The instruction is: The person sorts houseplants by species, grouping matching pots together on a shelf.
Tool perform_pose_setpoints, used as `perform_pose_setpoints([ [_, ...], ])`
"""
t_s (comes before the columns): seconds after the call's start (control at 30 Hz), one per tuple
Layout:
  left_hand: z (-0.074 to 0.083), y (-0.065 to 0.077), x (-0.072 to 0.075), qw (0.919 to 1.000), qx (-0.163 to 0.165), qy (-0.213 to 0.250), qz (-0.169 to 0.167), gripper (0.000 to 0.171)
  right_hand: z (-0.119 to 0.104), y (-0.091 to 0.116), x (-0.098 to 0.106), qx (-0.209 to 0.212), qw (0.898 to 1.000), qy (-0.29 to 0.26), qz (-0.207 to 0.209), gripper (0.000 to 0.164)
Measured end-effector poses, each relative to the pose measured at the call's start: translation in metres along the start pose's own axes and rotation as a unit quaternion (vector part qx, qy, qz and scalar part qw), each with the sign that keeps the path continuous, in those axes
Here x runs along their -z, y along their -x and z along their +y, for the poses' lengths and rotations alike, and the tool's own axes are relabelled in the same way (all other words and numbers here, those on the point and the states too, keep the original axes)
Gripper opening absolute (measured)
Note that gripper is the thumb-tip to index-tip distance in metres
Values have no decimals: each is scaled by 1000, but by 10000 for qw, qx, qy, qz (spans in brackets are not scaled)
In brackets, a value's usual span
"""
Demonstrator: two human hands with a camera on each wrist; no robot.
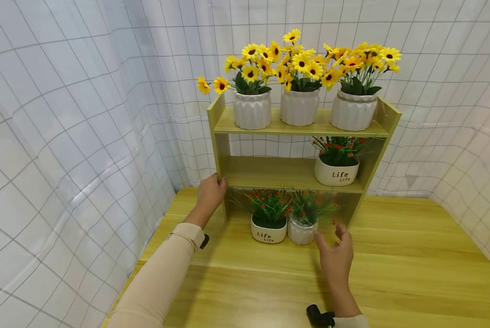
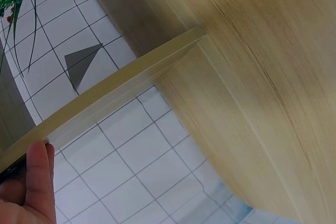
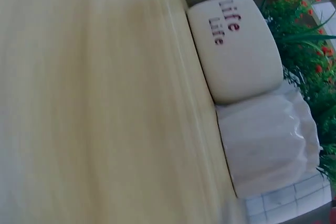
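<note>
A small wooden shelf [image 1: 269, 171] stands on the table. My left hand [image 1: 211, 193] holds the edge of its left side panel [image 2: 115, 82], at about the height of the middle board. On the lowest level sit a white oval pot marked "Life" [image 1: 268, 233] and, right beside it, a white fluted pot [image 3: 268, 142]; both carry green plants with small red flowers. My right hand [image 1: 337, 257] is just right of the fluted pot, thumb and fingers spread apart with nothing between them. The thumb tip is close to the pot; whether it touches cannot be told.
Three fluted pots of yellow sunflowers [image 1: 299, 107] line the top board. Another "Life" pot [image 1: 336, 172] stands at the right of the middle board. A white grid-patterned curtain [image 1: 85, 114] hangs behind and on both sides of the wooden table [image 1: 409, 255].
</note>
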State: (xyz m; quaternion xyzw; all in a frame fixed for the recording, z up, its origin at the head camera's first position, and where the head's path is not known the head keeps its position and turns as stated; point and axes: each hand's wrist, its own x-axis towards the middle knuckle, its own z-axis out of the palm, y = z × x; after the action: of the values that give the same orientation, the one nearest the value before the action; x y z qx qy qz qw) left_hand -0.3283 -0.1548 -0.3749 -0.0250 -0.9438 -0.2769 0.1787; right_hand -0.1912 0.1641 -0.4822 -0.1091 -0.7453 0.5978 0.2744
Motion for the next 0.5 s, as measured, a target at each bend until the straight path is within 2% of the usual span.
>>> perform_pose_setpoints([
  [0.3, 2, 0, -1, 9999, 2, 99, -68, 36, 5, 0, -18, -692, 9966, -236, -378, 78],
  [0.5, 0, 1, -1, 9997, 14, 264, -11, 36, 9, -3, -37, -693, 9958, -308, -514, 77],
])
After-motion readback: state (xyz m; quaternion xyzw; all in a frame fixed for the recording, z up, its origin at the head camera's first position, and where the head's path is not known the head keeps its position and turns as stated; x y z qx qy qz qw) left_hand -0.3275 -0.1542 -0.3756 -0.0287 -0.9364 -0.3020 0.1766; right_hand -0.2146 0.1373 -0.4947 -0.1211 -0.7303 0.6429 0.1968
